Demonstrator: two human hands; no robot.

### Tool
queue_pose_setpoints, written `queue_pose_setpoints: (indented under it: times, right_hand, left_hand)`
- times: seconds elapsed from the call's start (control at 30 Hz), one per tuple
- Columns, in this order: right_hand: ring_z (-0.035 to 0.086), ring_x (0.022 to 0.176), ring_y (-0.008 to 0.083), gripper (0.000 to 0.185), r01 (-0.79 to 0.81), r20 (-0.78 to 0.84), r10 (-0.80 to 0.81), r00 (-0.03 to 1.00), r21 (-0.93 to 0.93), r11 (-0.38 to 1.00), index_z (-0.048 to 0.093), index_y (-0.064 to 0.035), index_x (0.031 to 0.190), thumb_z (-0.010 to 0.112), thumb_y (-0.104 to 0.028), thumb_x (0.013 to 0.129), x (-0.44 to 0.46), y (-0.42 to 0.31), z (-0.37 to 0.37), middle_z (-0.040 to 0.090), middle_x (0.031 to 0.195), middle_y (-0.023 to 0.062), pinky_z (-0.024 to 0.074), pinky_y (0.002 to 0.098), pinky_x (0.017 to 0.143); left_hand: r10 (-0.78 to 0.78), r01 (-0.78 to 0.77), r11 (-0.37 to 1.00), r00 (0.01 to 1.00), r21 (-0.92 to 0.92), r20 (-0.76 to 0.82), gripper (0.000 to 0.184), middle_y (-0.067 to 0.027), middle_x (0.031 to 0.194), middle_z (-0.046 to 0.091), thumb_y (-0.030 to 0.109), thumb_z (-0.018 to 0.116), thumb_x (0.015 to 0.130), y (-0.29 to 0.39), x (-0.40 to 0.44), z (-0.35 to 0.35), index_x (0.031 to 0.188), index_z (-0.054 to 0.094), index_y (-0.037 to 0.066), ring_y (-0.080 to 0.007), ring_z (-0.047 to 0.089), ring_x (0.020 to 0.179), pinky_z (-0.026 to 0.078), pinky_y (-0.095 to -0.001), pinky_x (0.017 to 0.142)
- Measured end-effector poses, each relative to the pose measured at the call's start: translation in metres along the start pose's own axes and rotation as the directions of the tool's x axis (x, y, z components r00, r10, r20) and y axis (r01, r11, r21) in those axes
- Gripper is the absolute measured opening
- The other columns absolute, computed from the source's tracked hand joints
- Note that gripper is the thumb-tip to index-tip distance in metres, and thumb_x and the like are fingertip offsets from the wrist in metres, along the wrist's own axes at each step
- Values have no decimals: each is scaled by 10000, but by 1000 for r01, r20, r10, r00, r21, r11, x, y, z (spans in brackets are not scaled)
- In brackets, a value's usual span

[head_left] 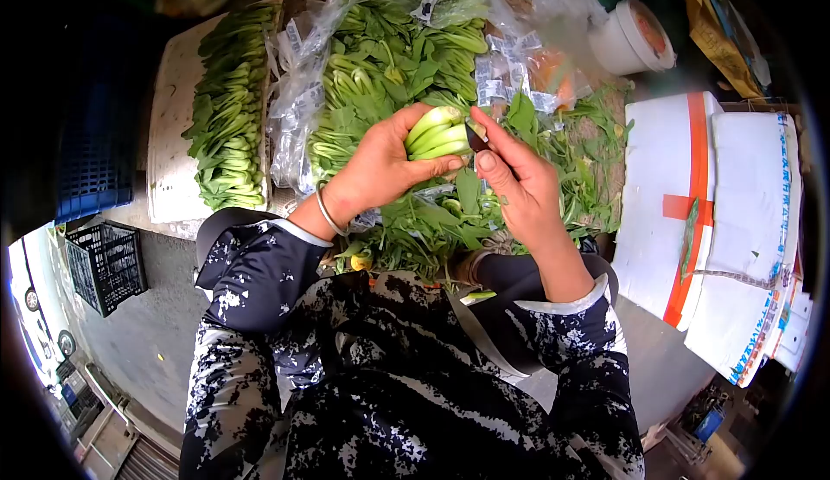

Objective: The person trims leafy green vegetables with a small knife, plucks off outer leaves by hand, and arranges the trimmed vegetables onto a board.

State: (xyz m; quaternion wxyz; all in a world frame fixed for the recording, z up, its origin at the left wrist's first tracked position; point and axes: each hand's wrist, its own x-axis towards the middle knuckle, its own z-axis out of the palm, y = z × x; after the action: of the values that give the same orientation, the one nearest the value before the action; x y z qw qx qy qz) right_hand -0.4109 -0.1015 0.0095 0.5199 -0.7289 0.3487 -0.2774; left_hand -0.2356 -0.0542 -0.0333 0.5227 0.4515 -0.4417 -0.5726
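Observation:
My left hand, with a bangle at the wrist, is wrapped round a small bunch of leafy greens, pale stem ends turned to the right. A small dark blade, apparently a knife, is pinched between the thumb and fingers of my right hand; its handle is hidden. The blade lies right at the stem ends. Beyond my hands, a clear printed plastic bag lies spread open around a heap of greens. Loose leaves are strewn below my hands.
Neat rows of greens lie on a pale board at left. A black crate and a blue crate are farther left. White foam boxes with orange tape stand at right, a white bucket behind them.

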Motion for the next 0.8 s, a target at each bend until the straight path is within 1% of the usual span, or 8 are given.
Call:
queue_pose_setpoints:
  times: [0.23,0.3,0.43,0.53,0.6,0.63,0.7,0.8]
  right_hand:
    - [527,712,77,389,69,-26,-68,997,6,998,518,-32,1207,570,-222,871,-2,5,-6,617,820,55,430,216,674]
    - [523,705,62,362,-141,79,127,989,222,965,540,-51,1192,575,-210,869,-4,1,-13,620,803,29,423,204,653]
    - [489,668,44,353,-83,66,72,995,174,981,543,-62,1194,571,-203,872,-5,6,-21,586,752,-11,394,189,604]
    - [425,608,34,344,-200,31,198,980,194,960,546,-75,1196,568,-197,874,-3,18,-33,513,674,-44,359,179,565]
    - [357,572,31,359,-260,23,280,960,448,855,532,-93,1215,569,-200,874,2,20,-43,432,635,-63,330,178,548]
    - [357,572,31,359,-262,27,280,960,444,857,532,-93,1215,569,-200,874,2,19,-39,432,635,-63,330,178,548]
    - [337,574,29,411,-190,-146,222,964,208,960,485,-109,1262,574,-205,872,-1,13,-23,408,631,-69,327,180,556]
    - [439,715,33,456,-158,-65,170,983,163,974,432,-108,1299,566,-222,878,-3,8,-3,543,848,-23,382,187,670]
  left_hand:
    - [23,-24,998,1000,59,20,429,13,925,573,61,713,737,1,2,3,1108,500,23,-59,527,840,459,-212,741]
    - [-29,35,995,998,-95,59,433,4,942,581,46,713,731,2,0,4,1110,505,29,-65,539,859,466,-216,758]
    - [-104,122,974,990,-192,99,433,0,969,590,27,714,721,0,2,6,1105,514,37,-76,553,881,473,-223,781]
    - [-49,61,990,994,-124,95,406,-2,1006,594,24,713,716,-2,3,5,1081,536,50,-92,555,920,470,-238,821]
    - [92,-88,992,995,-93,34,389,-17,1002,595,7,713,696,1,6,5,1050,558,57,-125,562,922,466,-258,809]
    - [94,-90,991,995,-96,30,389,-17,1002,595,7,713,696,0,6,4,1050,558,57,-125,562,922,466,-258,809]
    - [331,-224,806,938,549,-103,393,-46,984,588,-6,708,673,-3,7,1,1034,568,61,-168,567,914,460,-277,788]
    - [431,-239,718,890,654,-148,402,-87,920,569,-24,688,630,-4,9,6,1004,568,60,-256,566,847,458,-314,725]
